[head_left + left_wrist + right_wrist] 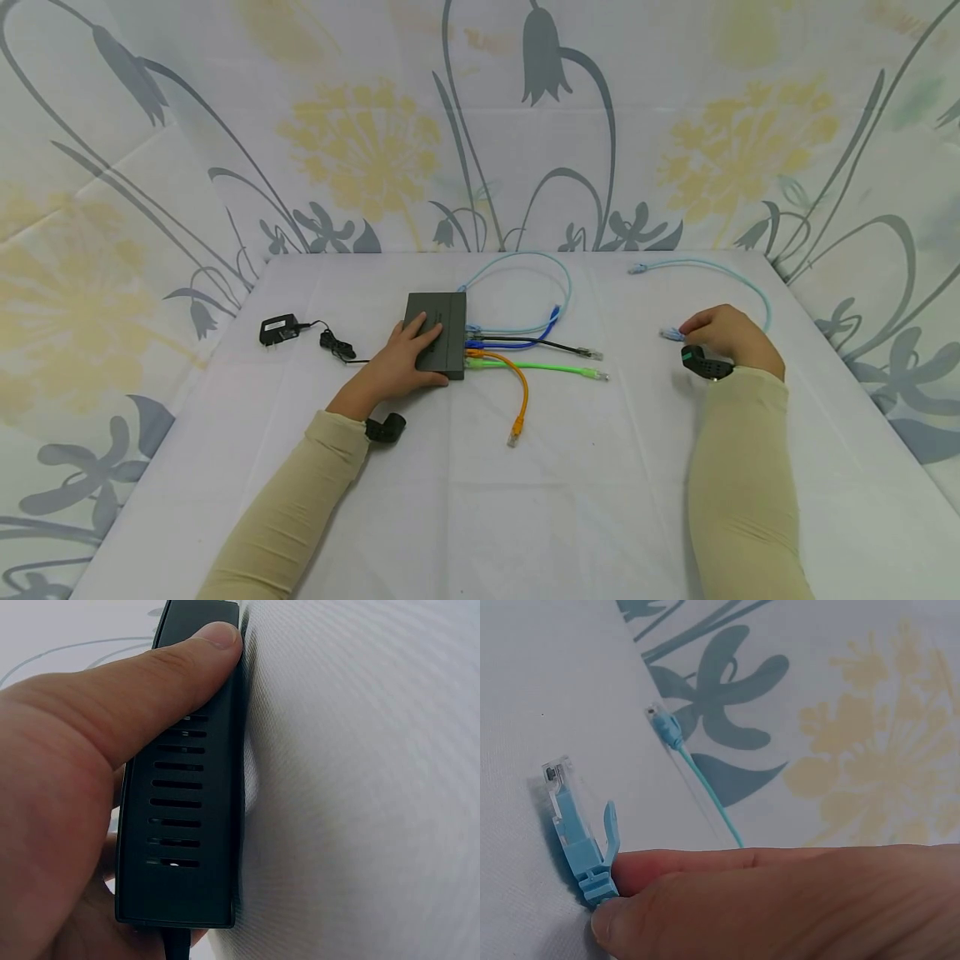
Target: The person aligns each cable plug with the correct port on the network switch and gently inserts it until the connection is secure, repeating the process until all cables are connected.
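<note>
A dark grey network switch (441,333) lies on the white table left of centre. My left hand (396,367) holds it, fingers spread over its top. In the left wrist view the thumb (202,656) lies along its vented side (176,802). At the right, my right hand (731,337) pinches one end of a light blue Ethernet cable (720,264) just behind the plug (574,832). This cable's other plug (664,724) lies farther back on the table. The remaining fingers of the right hand are partly hidden.
Plugged into the switch's right side are a light blue cable (567,287), a dark blue cable (546,329), a black cable (555,342), a green cable (540,366) and an orange cable (524,387). A black power adapter (279,329) lies left. Patterned cloth (480,125) rises behind the table.
</note>
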